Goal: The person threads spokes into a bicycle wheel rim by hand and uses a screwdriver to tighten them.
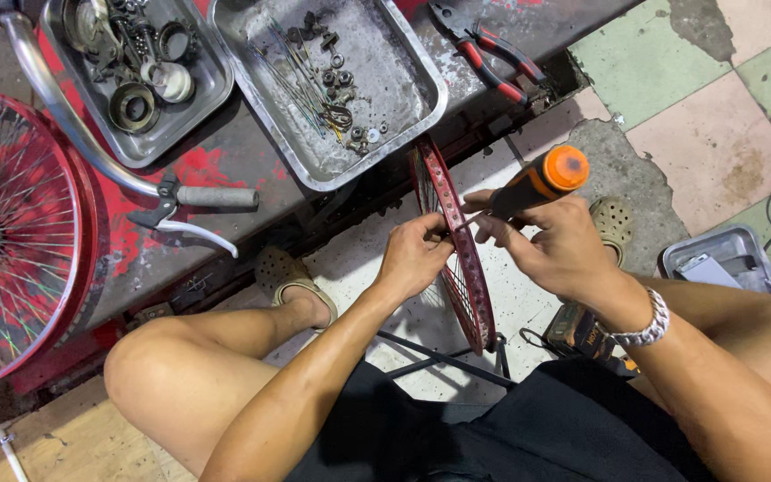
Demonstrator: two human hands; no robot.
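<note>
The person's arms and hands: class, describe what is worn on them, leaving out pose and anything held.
Both forearms are bare, with no sleeves and no gloves. The left hand and its wrist carry nothing. The right hand has a chunky silver chain bracelet around its wrist. No rings can be made out.

Even, fairly bright light is falling from overhead, casting only soft, short shadows under the large steel tray [327, 85] and the legs below it. Mild glare is showing on that tray's rim and on the smaller tray left of it [140, 76]. Near the large tray everything is staying sharp; far left of it, lines are bending slightly at the frame edge. Colours are looking saturated.
</note>
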